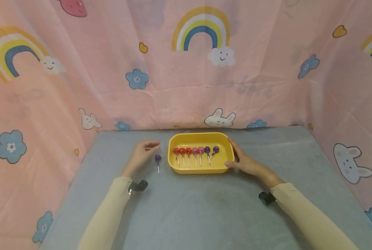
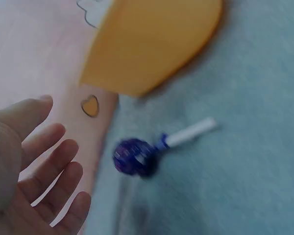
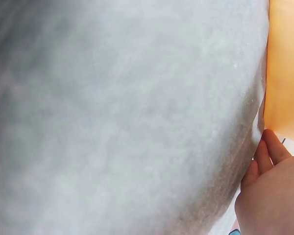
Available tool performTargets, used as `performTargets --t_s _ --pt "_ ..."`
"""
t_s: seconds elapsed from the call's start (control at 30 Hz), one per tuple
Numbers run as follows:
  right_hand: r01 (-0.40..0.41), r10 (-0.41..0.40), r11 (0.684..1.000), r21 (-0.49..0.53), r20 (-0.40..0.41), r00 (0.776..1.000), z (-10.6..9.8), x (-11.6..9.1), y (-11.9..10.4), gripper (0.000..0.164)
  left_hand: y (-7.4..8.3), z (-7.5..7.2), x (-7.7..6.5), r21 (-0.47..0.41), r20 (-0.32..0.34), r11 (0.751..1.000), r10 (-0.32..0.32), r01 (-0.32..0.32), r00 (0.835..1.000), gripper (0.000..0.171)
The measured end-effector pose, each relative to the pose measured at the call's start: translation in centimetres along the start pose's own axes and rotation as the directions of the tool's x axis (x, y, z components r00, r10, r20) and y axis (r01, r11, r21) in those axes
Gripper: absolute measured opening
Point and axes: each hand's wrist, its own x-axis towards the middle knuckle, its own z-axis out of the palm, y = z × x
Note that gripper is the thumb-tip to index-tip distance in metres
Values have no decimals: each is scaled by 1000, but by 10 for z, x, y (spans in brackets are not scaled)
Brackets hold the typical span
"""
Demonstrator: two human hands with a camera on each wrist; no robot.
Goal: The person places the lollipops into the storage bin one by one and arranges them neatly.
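A purple lollipop with a white stick lies on the table, left of a yellow plastic box. My left hand hovers just left of this lollipop, fingers loosely bent and holding nothing. In the left wrist view its fingers and thumb are apart, and the lollipop lies beyond the fingertips. My right hand grips the right end of the box, thumb over the front rim and fingers along the outer side. Inside the box, three red lollipops, two pink ones and two purple ones lie in a row.
A grey cloth covers the table. Behind it and at both sides hangs a pink curtain printed with rainbows, flowers and rabbits. A dark camera mount sits on each wrist.
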Motion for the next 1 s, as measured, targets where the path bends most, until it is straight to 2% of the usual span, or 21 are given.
performTargets --t_s 0.17,0.33,0.57,0.83,1.0 --pt "8 -8 1000 9 2 1000 1 0 -1 107 -21 3 -3 10 62 999 -50 49 997 39" --pt "12 -12 1000 18 4 1000 1 0 -2 106 -33 5 -6 -7 76 997 -77 78 994 42" --pt "9 -9 1000 16 6 1000 -1 -1 -1 106 -46 8 -6 23 40 1000 20 -21 999 40" --pt "24 -24 1000 17 0 1000 -1 0 0 107 -46 13 -6 133 53 986 97 -103 994 36" --pt "20 -20 1000 12 -2 1000 0 0 0 107 -46 15 -7 141 37 985 99 -103 994 34"
